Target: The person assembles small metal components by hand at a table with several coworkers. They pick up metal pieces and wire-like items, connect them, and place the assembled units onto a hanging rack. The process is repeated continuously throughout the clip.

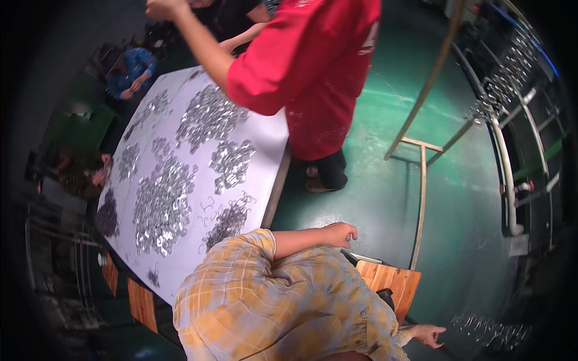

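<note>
My left hand (340,234) reaches across in front of my plaid shirt. Its fingers are half curled with a gap between them, and nothing shows in it. Just below it stands a wooden stool seat (394,280). Low on the right, my right hand (427,335) has its fingers stretched out and looks bare of any object. Beyond those fingertips are many small shiny metal pieces (490,331), apart from the hand. To my left, a white-topped table (265,174) carries heaps of flat silvery metal pieces (162,204) and a pile of thin dark hooks or rings (229,222).
A person in a red shirt (325,78) stands at the table's right edge with an arm raised. Other people sit or stand along its far and left sides. A metal frame (421,198) rises from the green floor. Racks with hanging metal parts (506,78) line the right.
</note>
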Motion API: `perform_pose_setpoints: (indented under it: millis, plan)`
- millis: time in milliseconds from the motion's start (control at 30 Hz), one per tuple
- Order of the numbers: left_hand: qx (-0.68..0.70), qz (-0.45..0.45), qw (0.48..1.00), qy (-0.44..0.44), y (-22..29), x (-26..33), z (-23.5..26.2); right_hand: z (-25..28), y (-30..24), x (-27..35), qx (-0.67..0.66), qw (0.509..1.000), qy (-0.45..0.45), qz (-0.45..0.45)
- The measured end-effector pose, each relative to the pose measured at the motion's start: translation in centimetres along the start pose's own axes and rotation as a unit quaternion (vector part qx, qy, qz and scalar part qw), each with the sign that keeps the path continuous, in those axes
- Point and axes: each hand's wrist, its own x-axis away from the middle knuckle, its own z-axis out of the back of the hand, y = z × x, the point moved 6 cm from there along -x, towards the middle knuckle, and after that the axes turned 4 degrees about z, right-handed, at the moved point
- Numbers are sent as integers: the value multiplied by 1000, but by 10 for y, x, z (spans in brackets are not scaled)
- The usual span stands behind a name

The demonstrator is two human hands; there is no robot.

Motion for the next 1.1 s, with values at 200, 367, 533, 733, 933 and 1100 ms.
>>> perform_pose_setpoints:
  millis: [200,367,533,733,933,1100]
  plan:
    - [105,69,977,175,-45,90,61,-90,-5,112,-85,975,-204,-25]
    - [74,35,848,524,-73,178,145,-101,-119,223,-125,921,-362,-63]
    - [-105,298,620,718,-154,266,204,-72,-267,360,-330,738,-588,30]
    - [-45,432,599,673,-216,237,227,81,-415,478,-433,414,-790,129]
    - [106,188,596,774,-224,227,278,210,-478,558,-481,173,-702,496]
    - [36,268,529,805,-296,324,332,243,-499,611,-437,125,-695,557]
